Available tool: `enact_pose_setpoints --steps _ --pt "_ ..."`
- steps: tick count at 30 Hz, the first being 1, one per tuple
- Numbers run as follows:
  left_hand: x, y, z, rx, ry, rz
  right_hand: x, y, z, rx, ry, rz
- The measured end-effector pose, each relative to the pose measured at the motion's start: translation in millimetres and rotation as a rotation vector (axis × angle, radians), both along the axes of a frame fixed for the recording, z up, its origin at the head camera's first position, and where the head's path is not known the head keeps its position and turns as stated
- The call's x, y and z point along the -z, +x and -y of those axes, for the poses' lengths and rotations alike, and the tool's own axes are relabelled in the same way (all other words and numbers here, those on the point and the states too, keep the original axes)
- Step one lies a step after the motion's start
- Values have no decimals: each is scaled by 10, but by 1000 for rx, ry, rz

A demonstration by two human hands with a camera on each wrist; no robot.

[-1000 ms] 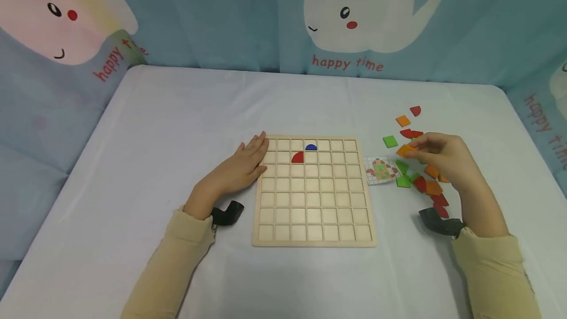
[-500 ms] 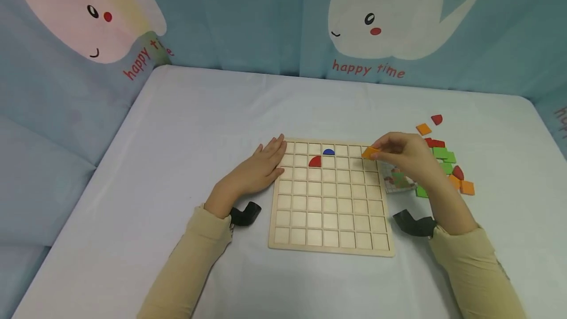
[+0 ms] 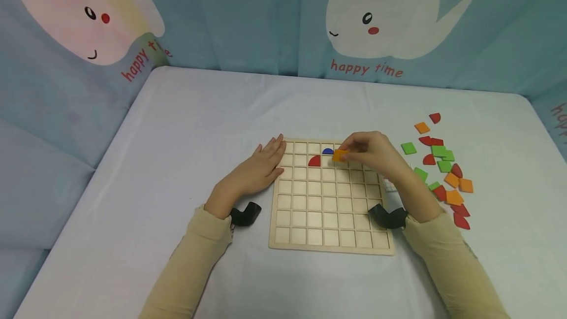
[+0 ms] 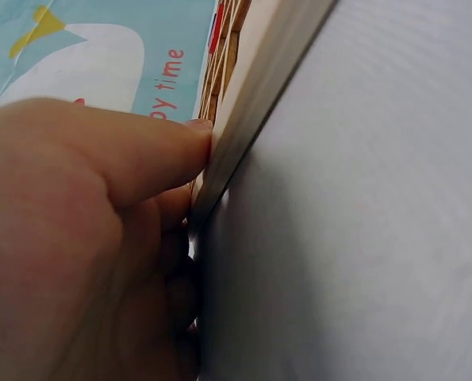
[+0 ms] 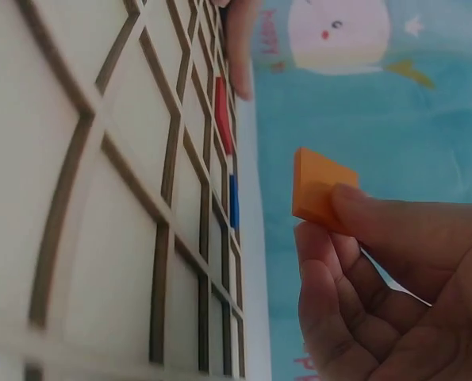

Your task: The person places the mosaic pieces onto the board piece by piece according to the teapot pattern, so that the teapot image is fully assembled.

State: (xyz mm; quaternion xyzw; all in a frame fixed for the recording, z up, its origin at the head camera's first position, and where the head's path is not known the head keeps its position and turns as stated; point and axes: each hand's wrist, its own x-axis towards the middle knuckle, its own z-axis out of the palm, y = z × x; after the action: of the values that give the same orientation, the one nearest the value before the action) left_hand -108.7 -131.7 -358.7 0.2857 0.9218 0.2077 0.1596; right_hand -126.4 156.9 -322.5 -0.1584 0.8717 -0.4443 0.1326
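Pale blue cartoon-printed fabric [image 3: 248, 18] hangs behind the white-covered counter [image 3: 212, 107]. Right of the frame's centre, the right hand [image 3: 374, 154] pinches an orange square tile [image 3: 339, 155] above a pale wooden grid board [image 3: 315, 219]; the left hand [image 3: 252, 174], fingers straightened and grasping nothing, touches the board's left edge. Red, green and orange tiles [image 3: 438, 151] lie at the frame's right.

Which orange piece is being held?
The orange square pinched by the right hand, over the grid board; the other orange pieces lie off to the board's right.
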Motion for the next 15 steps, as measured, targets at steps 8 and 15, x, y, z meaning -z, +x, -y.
enact_pose_setpoints --steps 8,15 --pt "-29 -17 14 3 8 8 58 -114 133 -37 20 36" --pt "0 -19 4 9 19 20 101 -129 158 -37 42 58"
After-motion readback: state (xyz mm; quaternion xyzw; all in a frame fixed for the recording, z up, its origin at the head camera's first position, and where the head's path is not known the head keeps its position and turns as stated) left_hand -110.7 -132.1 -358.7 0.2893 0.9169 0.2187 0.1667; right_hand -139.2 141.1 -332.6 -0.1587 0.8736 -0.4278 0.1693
